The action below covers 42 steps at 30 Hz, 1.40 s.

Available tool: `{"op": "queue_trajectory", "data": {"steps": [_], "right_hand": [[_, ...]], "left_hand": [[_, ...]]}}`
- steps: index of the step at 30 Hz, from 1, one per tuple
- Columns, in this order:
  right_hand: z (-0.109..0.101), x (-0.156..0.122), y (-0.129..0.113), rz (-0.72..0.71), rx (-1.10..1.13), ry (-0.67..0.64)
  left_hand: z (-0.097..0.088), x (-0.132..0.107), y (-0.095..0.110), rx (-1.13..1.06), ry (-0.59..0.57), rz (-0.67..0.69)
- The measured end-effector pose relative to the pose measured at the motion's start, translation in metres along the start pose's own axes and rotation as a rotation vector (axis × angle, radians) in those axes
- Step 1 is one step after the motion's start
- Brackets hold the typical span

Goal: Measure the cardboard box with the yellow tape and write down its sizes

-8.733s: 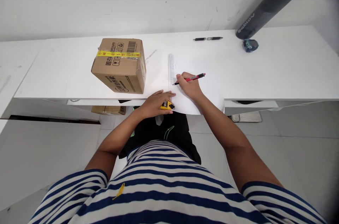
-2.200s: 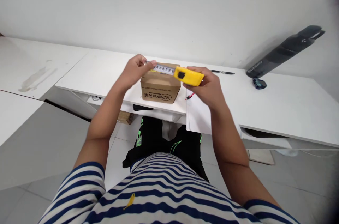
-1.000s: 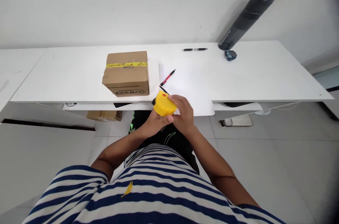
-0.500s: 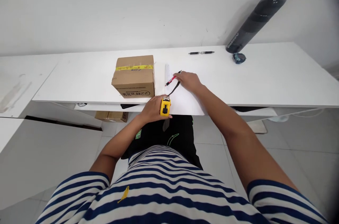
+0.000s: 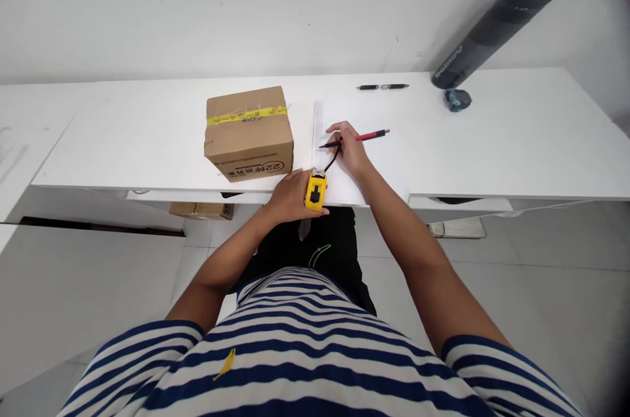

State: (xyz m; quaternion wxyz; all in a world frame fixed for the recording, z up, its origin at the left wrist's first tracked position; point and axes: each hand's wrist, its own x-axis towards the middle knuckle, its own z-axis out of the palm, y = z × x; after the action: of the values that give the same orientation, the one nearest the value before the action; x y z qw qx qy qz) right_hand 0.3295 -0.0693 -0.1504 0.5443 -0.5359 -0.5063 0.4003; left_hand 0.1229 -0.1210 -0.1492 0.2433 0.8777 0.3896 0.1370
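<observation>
My left hand (image 5: 290, 197) is wrapped round a yellow tape measure (image 5: 315, 191) at the front edge of the desk. A black strap (image 5: 333, 159) runs from the tape measure up to my right hand (image 5: 352, 151). Between the right fingers is a red and black pen (image 5: 369, 136), its dark tip pointing left, close over the white paper (image 5: 344, 190). Whether the tip touches the paper I cannot tell. Just left of the paper stands a taped cardboard box (image 5: 249, 134), near my left fingertips.
A black pen (image 5: 382, 87) lies toward the back of the white desk (image 5: 531, 141). At the right, a tall dark bottle (image 5: 485, 26) stands near the wall, with a small dark blue tape measure (image 5: 457, 100) before it. Below the desk is another cardboard box (image 5: 201, 210).
The pen has swung round in my right hand; its tip now points left and its back end sticks out to the right. The left hand still holds the tape measure. The view has shifted slightly.
</observation>
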Motion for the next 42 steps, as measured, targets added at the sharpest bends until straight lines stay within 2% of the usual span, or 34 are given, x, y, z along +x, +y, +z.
{"op": "queue_trajectory", "data": {"steps": [5, 13, 27, 32, 37, 42], "right_hand": [[-0.001, -0.002, -0.002, 0.0, -0.17, 0.047], [-0.004, -0.004, -0.005, -0.011, -0.295, -0.039], [-0.001, -0.004, -0.005, 0.013, -0.305, -0.033], [-0.001, -0.004, -0.006, 0.004, -0.285, 0.035], [-0.002, -0.004, -0.005, 0.011, -0.293, -0.03], [-0.002, -0.004, -0.005, 0.003, -0.3, 0.018]], "left_hand": [[0.006, 0.001, -0.006, 0.007, -0.01, 0.059], [0.008, 0.003, -0.007, -0.029, -0.004, 0.096], [0.013, 0.004, -0.008, -0.023, 0.014, 0.078], [0.013, 0.003, -0.009, -0.03, 0.024, 0.068], [0.013, 0.003, -0.009, -0.023, 0.027, 0.062], [0.014, 0.003, -0.009, -0.03, 0.031, 0.065]]}}
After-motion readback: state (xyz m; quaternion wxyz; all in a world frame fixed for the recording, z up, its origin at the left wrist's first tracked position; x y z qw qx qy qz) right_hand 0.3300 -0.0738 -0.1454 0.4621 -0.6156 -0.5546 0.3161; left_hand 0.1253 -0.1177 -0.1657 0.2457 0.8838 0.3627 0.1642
